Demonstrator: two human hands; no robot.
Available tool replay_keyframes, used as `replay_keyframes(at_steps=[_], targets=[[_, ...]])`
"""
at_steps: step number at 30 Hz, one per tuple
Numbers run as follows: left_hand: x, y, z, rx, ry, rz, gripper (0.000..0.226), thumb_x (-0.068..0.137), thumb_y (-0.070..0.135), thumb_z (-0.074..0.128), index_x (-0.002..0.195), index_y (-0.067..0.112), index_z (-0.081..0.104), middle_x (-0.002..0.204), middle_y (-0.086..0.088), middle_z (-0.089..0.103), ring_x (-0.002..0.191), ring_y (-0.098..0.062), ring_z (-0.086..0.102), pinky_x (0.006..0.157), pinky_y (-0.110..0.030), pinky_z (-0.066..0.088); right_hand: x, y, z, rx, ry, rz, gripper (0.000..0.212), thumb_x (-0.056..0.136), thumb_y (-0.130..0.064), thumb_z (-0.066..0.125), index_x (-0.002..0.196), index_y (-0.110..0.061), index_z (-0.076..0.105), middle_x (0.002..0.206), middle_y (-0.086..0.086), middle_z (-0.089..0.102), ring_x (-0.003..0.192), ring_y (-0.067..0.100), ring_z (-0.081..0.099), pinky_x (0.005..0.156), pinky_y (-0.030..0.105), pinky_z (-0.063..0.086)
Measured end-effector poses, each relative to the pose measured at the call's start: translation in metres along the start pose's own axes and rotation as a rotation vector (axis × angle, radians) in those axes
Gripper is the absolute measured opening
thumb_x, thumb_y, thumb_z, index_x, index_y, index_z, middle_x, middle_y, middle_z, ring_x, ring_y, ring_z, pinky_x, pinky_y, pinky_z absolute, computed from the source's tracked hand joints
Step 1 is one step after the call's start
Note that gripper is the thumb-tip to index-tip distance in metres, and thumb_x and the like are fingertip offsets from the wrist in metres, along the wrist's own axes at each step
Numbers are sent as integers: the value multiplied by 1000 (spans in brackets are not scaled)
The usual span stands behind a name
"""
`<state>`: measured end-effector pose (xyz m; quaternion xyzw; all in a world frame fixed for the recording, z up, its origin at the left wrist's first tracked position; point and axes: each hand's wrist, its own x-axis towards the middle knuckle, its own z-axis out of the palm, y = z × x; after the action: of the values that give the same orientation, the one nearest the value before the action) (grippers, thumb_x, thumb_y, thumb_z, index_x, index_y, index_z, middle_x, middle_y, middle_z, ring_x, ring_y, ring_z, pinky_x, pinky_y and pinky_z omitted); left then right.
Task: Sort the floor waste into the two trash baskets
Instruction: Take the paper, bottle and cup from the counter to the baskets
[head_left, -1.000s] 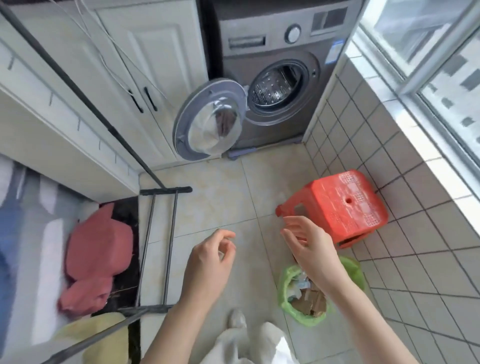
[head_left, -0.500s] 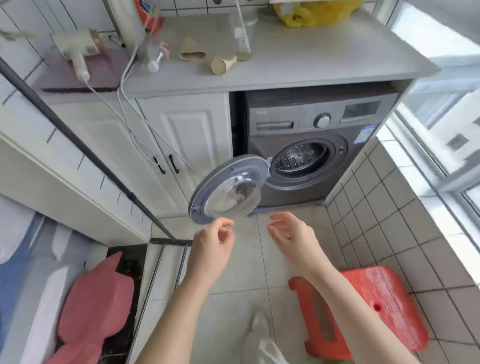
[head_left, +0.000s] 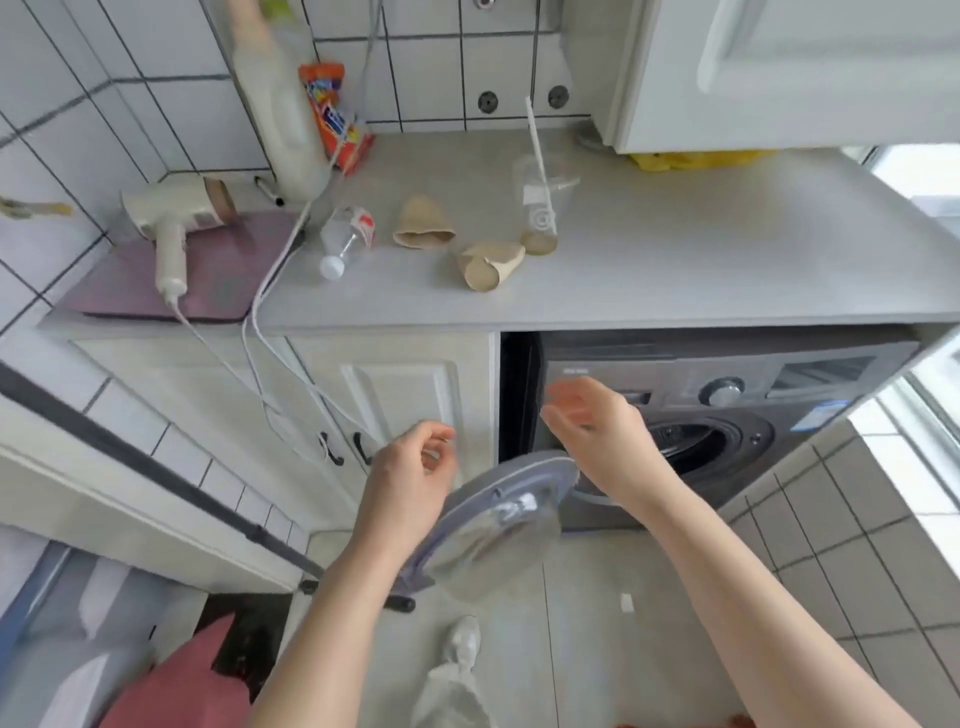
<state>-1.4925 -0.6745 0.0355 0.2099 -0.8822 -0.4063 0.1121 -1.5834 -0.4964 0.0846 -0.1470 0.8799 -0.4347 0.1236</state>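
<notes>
A small white scrap (head_left: 626, 603) lies on the floor tiles (head_left: 597, 649), near the foot of the washing machine (head_left: 727, 415), and I take it for floor waste, though it is too small to name. It sits well below both of my hands and slightly to the right, between my forearms. Neither trash basket is in view.

My left hand (head_left: 410, 478) hangs in the air in front of the cabinet door (head_left: 400, 395), fingers loosely curled, holding nothing I can see. My right hand (head_left: 597, 431) is raised in front of the washing machine, fingers relaxed and spread, also empty. The open round door of the machine (head_left: 498, 519) juts out between and below them.

Higher up, on the counter (head_left: 675, 260), lie a crushed plastic bottle (head_left: 345, 239), two flattened paper cups (head_left: 423, 226) (head_left: 491, 262) and a clear cup with a straw (head_left: 540, 208), all well above my hands.

I judge that I am between items, looking for the next piece. The next move calls for choosing one piece, reaching it, and finding the right basket again.
</notes>
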Motion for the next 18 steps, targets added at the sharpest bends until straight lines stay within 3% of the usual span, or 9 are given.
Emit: replay_keyframes(at_steps=[5, 10, 12, 15, 18], targets=[[113, 7, -26, 0, 21, 54, 11, 89, 17, 59, 95, 20, 67, 89, 6, 68, 77, -9, 62, 69, -15, 46, 96, -30, 2, 50, 89, 37, 29, 91, -25, 55, 119, -17, 60, 104, -3, 67, 102, 16, 62, 90, 34, 51], [215, 9, -48, 60, 8, 147, 14, 86, 14, 59, 97, 17, 68, 95, -1, 69, 78, -16, 62, 79, -29, 50, 180, -53, 18, 92, 150, 186, 38, 89, -33, 56, 122, -14, 55, 105, 3, 67, 100, 27, 63, 90, 43, 51], [253, 9, -52, 88, 4, 189, 17, 85, 11, 59, 99, 15, 68, 102, -3, 66, 80, -17, 60, 82, -29, 49, 209, -58, 26, 78, 174, 270, 47, 89, -37, 56, 127, -10, 49, 108, 6, 65, 107, 31, 60, 92, 40, 48], [303, 9, -51, 185, 33, 251, 22, 82, 10, 61, 103, 13, 68, 109, -7, 60, 99, -23, 58, 91, -23, 38, 242, -62, 41, 31, 224, 355, 56, 89, -40, 55, 131, -5, 42, 127, 14, 56, 120, 33, 49, 93, 36, 39], [346, 12, -43, 254, 52, 221, 37, 81, 14, 61, 118, 11, 61, 121, -14, 54, 113, -35, 51, 101, -36, 36, 260, -67, 57, -20, 223, 440, 68, 89, -47, 55, 135, -3, 30, 134, 18, 43, 126, 36, 42, 99, 41, 36]])
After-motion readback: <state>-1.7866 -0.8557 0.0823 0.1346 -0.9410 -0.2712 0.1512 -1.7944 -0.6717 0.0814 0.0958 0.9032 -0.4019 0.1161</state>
